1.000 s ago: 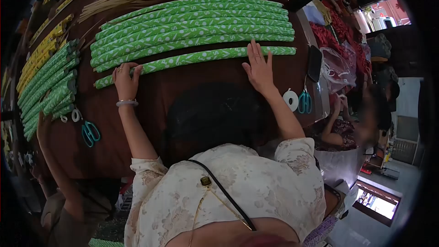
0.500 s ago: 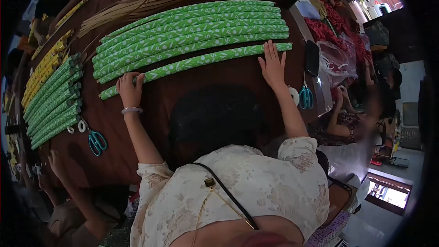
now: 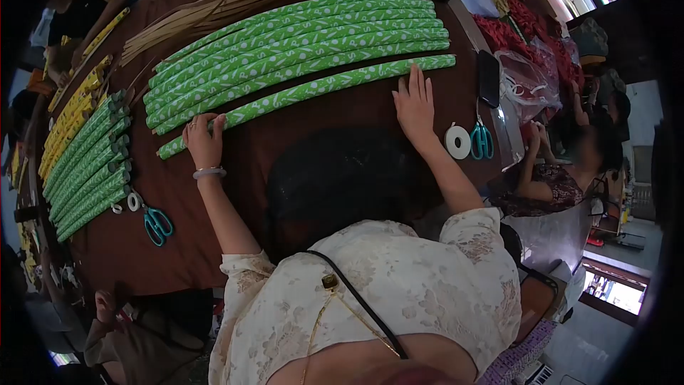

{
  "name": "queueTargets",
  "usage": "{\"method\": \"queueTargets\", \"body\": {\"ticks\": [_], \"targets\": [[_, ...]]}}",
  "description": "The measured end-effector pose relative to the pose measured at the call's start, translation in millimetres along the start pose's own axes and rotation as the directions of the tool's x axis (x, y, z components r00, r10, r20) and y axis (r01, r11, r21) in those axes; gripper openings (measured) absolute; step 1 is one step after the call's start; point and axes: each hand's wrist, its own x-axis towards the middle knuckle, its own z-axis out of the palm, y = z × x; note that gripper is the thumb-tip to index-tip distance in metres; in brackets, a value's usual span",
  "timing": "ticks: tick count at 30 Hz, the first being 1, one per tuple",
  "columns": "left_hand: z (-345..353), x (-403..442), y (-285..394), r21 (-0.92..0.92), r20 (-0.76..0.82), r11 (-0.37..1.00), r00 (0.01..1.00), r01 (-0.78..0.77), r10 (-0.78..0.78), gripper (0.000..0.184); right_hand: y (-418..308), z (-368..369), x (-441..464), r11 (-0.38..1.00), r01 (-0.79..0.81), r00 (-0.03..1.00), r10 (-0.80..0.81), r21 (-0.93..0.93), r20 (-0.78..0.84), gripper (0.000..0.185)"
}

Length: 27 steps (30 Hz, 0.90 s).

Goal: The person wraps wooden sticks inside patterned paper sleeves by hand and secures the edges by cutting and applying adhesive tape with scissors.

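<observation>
A long roll of green wrapping paper (image 3: pixel 313 90) with a white print lies across the brown-covered table in front of me. My left hand (image 3: pixel 204 140) is closed over its left end, thumb on the near side. Toward the other end, my right hand (image 3: pixel 415 108) lies flat and open, fingers stretched out, with its fingertips at the roll's near edge. Just beyond, several matching green rolls (image 3: pixel 299 41) lie side by side. To the right of my right hand are a white tape roll (image 3: pixel 457 142) and teal-handled scissors (image 3: pixel 482 141).
More green rolls (image 3: pixel 89 171) and yellow rolls (image 3: pixel 75 117) are stacked at the left, near a second pair of scissors (image 3: pixel 157 226). Brown paper strips (image 3: pixel 242 3) lie at the back. A black phone (image 3: pixel 489 78) rests at the right edge. Other people sit around.
My right hand has drawn back from on top of the roll to its near edge, slightly leftward. My left hand stays on the left end. A neighbour's arm at lower left has pulled back.
</observation>
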Motion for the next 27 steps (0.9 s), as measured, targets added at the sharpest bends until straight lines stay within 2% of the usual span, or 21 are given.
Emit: {"method": "queueTargets", "body": {"ticks": [2,3,4,5,6,8,9,10,12,13,15,16,18,21,22,24,25,27], "targets": [[1.9,0.2,-1.9,0.008,-0.008,1.000,1.000,-0.004,0.004,0.027,1.6,-3.5,-4.7,0.986,-0.045,0.994,0.061,0.158,-0.093,0.040],[1.5,-0.3,-1.8,-0.008,-0.012,1.000,1.000,-0.015,0.015,0.027,4.9,-1.6,-4.8,0.986,-0.047,0.993,0.063,0.158,-0.096,0.040],[1.0,0.3,-2.1,-0.024,-0.018,0.999,1.000,-0.025,0.025,0.027,9.9,2.6,-3.6,0.889,-0.191,0.971,0.233,0.417,-0.053,0.034],[0.6,1.5,-2.5,-0.021,-0.019,0.999,0.999,-0.028,0.027,0.027,14.0,6.5,-0.7,0.704,-0.314,0.924,0.380,0.637,0.035,0.031],[-0.2,1.9,-1.2,-0.021,-0.018,0.999,1.000,-0.026,0.026,0.026,18.3,7.3,7.9,0.664,-0.364,0.890,0.454,0.653,0.035,0.035],[-0.6,0.2,-0.2,-0.020,-0.008,0.999,1.000,-0.027,0.027,0.026,27.4,-15.4,31.8,0.342,-0.662,0.729,0.502,0.668,0.466,0.045],[-0.5,0.3,-0.3,-0.013,-0.001,1.000,1.000,-0.020,0.020,0.026,31.7,-18.3,41.5,0.180,-0.750,0.639,0.443,0.636,0.629,0.052],[-0.9,0.8,-0.8,-0.004,0.007,1.000,1.000,-0.012,0.012,0.025,34.2,-19.4,49.5,0.176,-0.752,0.637,0.444,0.636,0.631,0.052],[-0.1,1.3,-1.3,-0.008,-0.006,1.000,1.000,-0.029,0.029,0.025,36.3,-18.9,61.5,0.284,-0.853,0.515,0.332,0.437,0.790,0.053],[0.2,0.5,-1.5,-0.016,-0.020,0.999,0.999,-0.040,0.040,0.025,38.0,-15.7,61.7,0.284,-0.853,0.515,0.329,0.437,0.792,0.053],[-0.9,0.4,-0.6,-0.014,-0.016,1.000,1.000,-0.025,0.025,0.025,44.4,-7.4,57.3,0.041,-0.858,0.511,0.183,0.513,0.840,0.054],[-1.1,0.1,0.2,-0.016,-0.011,1.000,1.000,-0.015,0.015,0.025,45.9,-3.9,54.1,0.044,-0.861,0.506,0.182,0.507,0.843,0.054],[1.1,0.5,-2.5,-0.010,-0.016,1.000,1.000,-0.024,0.024,0.024,48.5,-1.3,49.4,-0.087,-0.810,0.571,0.107,0.580,0.814,0.056],[1.3,-0.4,-4.0,-0.005,-0.014,1.000,1.000,-0.024,0.023,0.024,44.5,-8.6,49.0,-0.111,-0.803,0.576,0.112,0.586,0.810,0.058],[1.1,0.3,-3.6,-0.014,-0.004,1.000,1.000,-0.015,0.015,0.024,42.0,-14.8,52.6,-0.110,-0.802,0.578,0.111,0.588,0.809,0.058],[1.5,0.1,-3.5,-0.010,-0.014,1.000,1.000,-0.018,0.018,0.024,37.1,-27.1,59.5,-0.001,-0.861,0.501,0.164,0.508,0.850,0.055],[1.5,0.8,-3.5,-0.006,-0.022,1.000,1.000,-0.022,0.022,0.024,37.5,-23.4,60.1,-0.004,-0.861,0.502,0.164,0.509,0.849,0.055],[1.0,1.1,-2.9,-0.004,-0.026,1.000,0.999,-0.026,0.026,0.025,38.8,-9.7,59.6,0.134,-0.835,0.550,0.160,0.534,0.819,0.053]]}}
